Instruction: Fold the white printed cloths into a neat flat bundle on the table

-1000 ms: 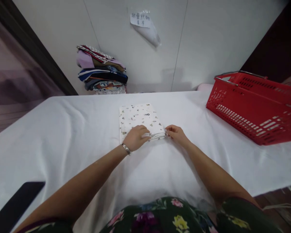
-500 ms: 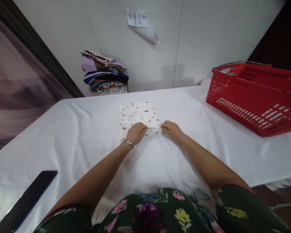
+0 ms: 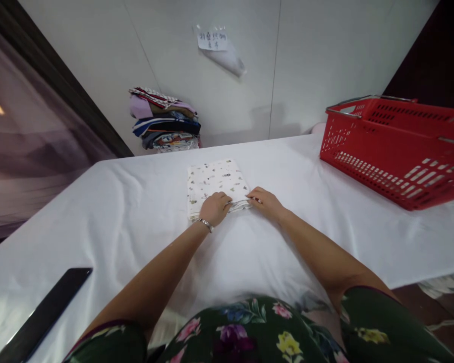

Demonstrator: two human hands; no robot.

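A white cloth [image 3: 215, 179] with a small scattered print lies folded into a layered rectangle in the middle of the table. My left hand [image 3: 215, 207], with a silver bracelet at its wrist, pinches the cloth's near edge. At the near right corner, the fingers of my right hand [image 3: 264, 201] are closed on the same cloth. Between the two hands the stacked layers of the near edge show. My fingertips partly cover that edge.
White fabric covers the table [image 3: 136, 201]. A red plastic basket [image 3: 393, 151] with metal handles stands at the right. Behind the table's far edge is a pile of folded fabrics [image 3: 166, 121]. A flat black object [image 3: 45, 312] lies at the near left. A paper sign [image 3: 212, 40] hangs on the wall.
My right hand has moved slightly left along the near edge, and the cloth's near right corner is now more covered by its fingers. The camera view has shifted a little.
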